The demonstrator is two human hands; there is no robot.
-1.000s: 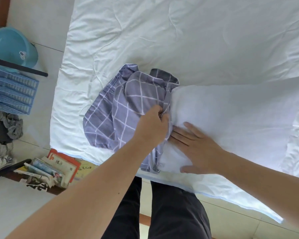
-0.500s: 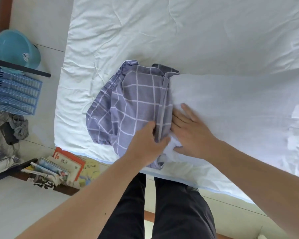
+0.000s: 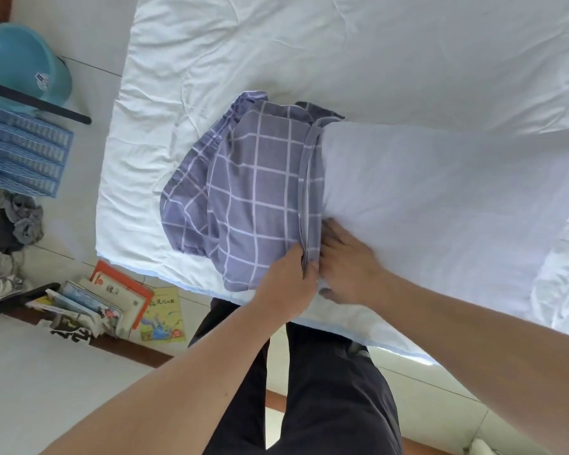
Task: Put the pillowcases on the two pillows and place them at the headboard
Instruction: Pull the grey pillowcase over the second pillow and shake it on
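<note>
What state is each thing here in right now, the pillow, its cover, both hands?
Pillowcase: bunched, covering only the pillow's left end.
Pillow: lying on the bed, mostly bare.
Left hand: pinching the pillowcase's open hem.
Right hand: flat on the pillow, fingers at the hem.
Bed cover: white, wrinkled.
Books: piled on the floor.
</note>
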